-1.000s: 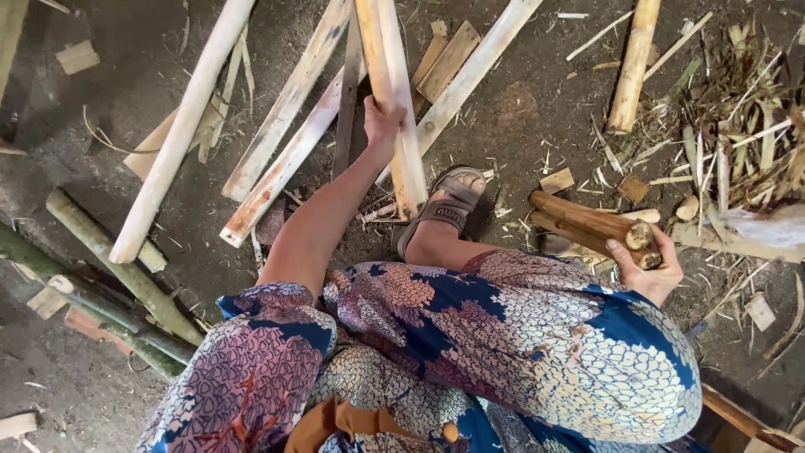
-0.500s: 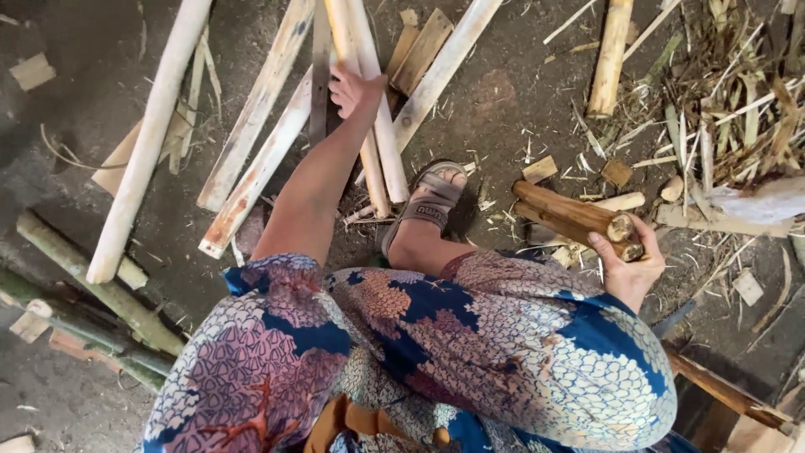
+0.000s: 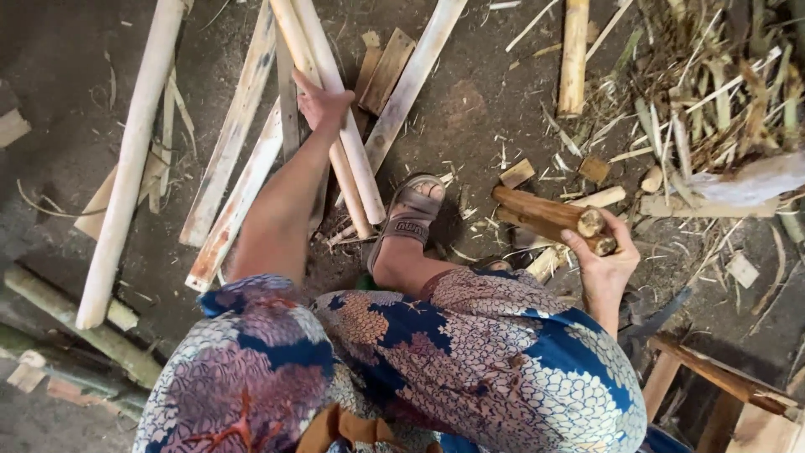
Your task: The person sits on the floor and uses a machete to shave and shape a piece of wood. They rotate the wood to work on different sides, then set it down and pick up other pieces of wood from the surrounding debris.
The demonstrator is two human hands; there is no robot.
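While the person sits low over the dirt floor (image 3: 470, 109), the long pale round pole (image 3: 134, 159) lies well apart at the far left, untouched. Next right, flat pale split slats (image 3: 239, 168) lie fanned on the ground.

Left hand (image 3: 323, 105) is stretched forward onto a pair of pale peeled round sticks (image 3: 352, 164) that lie side by side; fingers curl over the upper part of the sticks, closed on them as far as can be told, thumb side hidden. The sticks run from the top edge down to just beside the grey-brown strapped sandal (image 3: 411, 218).

Right hand (image 3: 604, 264) is held near the knee, fingers wrapped tight round a short brown bundle of cut wood pieces (image 3: 549, 218), cut ends toward the wrist.

Judgement: for a clean pull, the grip wants to sit squarely over both sticks, not one, so they slide together. The near ends lie close to the sandalled foot and could catch there; lifting them slightly would help. The bundle is best kept clear of the moving sticks. Loose chips and dry straw-like stalks (image 3: 713, 109) lie to the right.
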